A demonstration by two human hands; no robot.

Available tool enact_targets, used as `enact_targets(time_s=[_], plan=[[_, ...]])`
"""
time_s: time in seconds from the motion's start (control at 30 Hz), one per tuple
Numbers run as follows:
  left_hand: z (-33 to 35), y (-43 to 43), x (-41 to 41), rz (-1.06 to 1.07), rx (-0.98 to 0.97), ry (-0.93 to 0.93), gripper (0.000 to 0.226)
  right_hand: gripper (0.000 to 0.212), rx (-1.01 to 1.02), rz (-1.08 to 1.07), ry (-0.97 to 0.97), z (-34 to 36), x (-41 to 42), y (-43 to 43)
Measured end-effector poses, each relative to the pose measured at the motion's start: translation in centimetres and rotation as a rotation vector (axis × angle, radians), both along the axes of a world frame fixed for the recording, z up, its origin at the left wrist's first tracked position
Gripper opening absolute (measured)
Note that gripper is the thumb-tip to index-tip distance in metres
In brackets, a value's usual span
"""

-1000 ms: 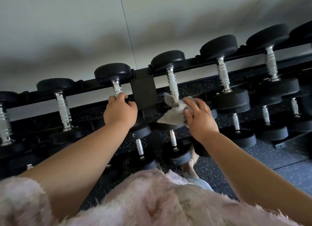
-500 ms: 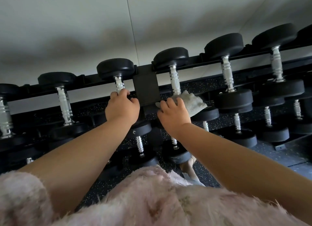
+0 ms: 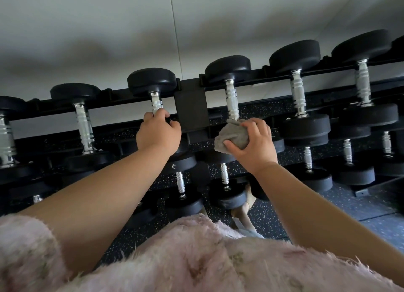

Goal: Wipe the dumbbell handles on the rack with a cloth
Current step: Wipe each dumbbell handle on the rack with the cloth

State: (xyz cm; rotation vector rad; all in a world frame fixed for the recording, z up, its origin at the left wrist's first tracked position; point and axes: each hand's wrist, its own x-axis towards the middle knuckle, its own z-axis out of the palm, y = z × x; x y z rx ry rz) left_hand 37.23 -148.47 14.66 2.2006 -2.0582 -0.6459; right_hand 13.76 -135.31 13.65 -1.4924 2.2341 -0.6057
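A black rack (image 3: 191, 111) carries a top row of black dumbbells with silver ribbed handles. My left hand (image 3: 157, 135) grips the lower end of one silver handle (image 3: 155, 102) just left of the rack's upright plate. My right hand (image 3: 255, 146) holds a bunched grey cloth (image 3: 232, 136) wrapped round the bottom of the neighbouring handle (image 3: 231, 100), right of the plate. The lower parts of both handles are hidden by my hands and the cloth.
More dumbbells stand to the left (image 3: 84, 125) and right (image 3: 298, 97) on the top row, with smaller ones (image 3: 224, 176) on lower tiers. A grey wall (image 3: 131, 29) rises behind. Speckled black floor (image 3: 360, 206) lies at the right. My fluffy pink top (image 3: 196, 259) fills the bottom.
My right hand with the cloth has shifted from the left side of the handle to the right, and the cloth is now bunched up low on it. My left hand keeps its grip.
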Motion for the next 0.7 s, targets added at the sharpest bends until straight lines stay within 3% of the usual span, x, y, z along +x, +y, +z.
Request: enact_targets(time_s=[0.23,0.33,0.43,0.53,0.57,0.63,0.7], plan=[[-0.2,-0.1,0.1,-0.005,-0.006,0.008,0.034,0.058,0.108,-0.227,-0.300,-0.1,-0.5,0.2],[-0.2,-0.2,0.1,-0.006,-0.002,0.013,0.034,0.046,0.190,-0.429,-0.433,0.3,-1.0,-0.9],[-0.2,-0.1,0.0,-0.012,-0.004,0.015,0.034,0.057,0.418,-0.604,-0.450,-1.4,-2.5,-1.6],[-0.1,-0.1,-0.1,-0.017,-0.007,0.010,0.036,0.043,0.414,-0.754,-0.594,-2.1,-0.8,-1.8],[-0.1,-0.1,-0.2,-0.013,-0.006,0.009,0.036,0.044,0.418,-0.802,-0.609,-1.8,0.4,-1.9],[-0.1,0.0,-0.3,-0.014,-0.002,0.008,0.036,0.060,0.470,-0.685,-0.454,0.3,3.6,-1.8],[0.0,0.0,-0.3,-0.026,0.001,0.004,0.036,0.059,0.232,-0.985,-0.857,0.6,5.4,-2.1]])
